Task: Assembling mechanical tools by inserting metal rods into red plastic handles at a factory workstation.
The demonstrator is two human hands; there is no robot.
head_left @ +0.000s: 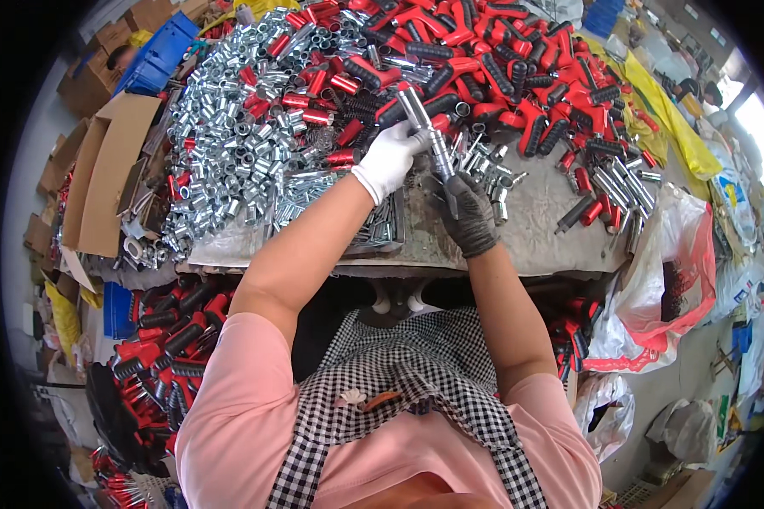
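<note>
My left hand (390, 157), in a white glove, grips the upper part of a long silver metal tube (427, 127) that stands tilted over the worktable (535, 229). My right hand (467, 212), in a dark grey glove, holds the tube's lower end. Both hands are closed on the same tube, just in front of a pile of red-and-black handles (501, 59). A heap of short silver metal sleeves (238, 136) lies to the left of my left hand.
A flat cardboard box (102, 170) and a blue crate (157, 55) sit at the table's left. A bin of red-and-black handles (161, 348) stands by my left knee. White and red plastic bags (662, 288) hang at the right, and a yellow sheet (671, 119) lies beyond.
</note>
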